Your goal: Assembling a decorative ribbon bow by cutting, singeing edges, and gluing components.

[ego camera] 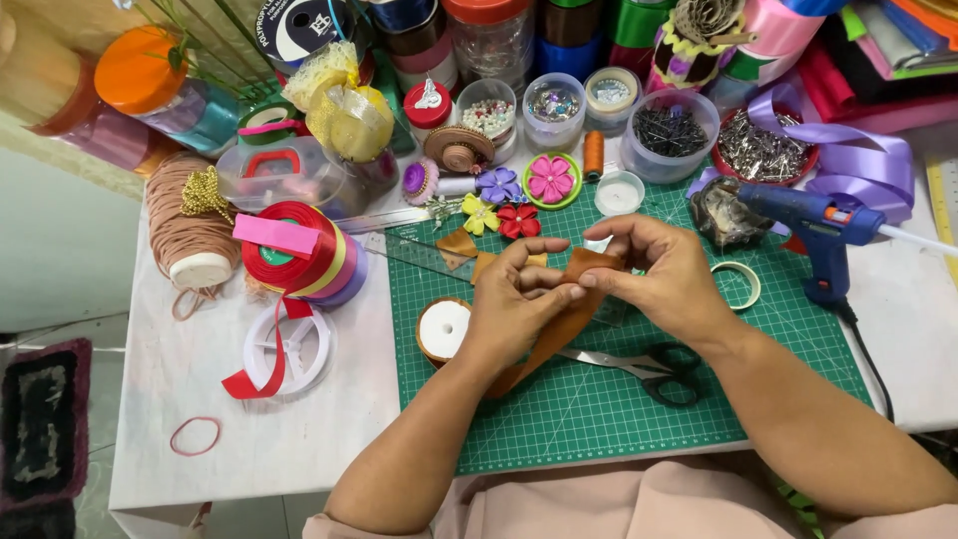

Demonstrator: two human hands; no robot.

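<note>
In the head view, the left hand (519,299) and the right hand (664,279) meet over the green cutting mat (599,419) on the desk (200,439). Both are pinched shut on a strip of brown ribbon (589,268): the fingertips clamp its folded top end between the two hands, and the rest trails down under the left palm toward the person.

The likeliest slip, as a judgement, is the fold springing open if either pinch loosens, since satin ribbon is slick. The loose tail could also snag the scissors (649,367), which lie just below the right hand. The blue glue gun (823,225), beyond the right hand, has its cord running off the desk edge; a sleeve could catch it.

Packages and labels: a white-cored ribbon spool (444,329) sits just left of the left hand. Farther left stands a stack of red, yellow and purple ribbon rolls (299,260) with a plain pink tag on top. Beyond the hands are clear tubs of beads (554,105) and of dark pins (669,135), a red-lidded jar (427,105), and a round dark reel with a white printed label (304,25), its print too small to tell.
</note>
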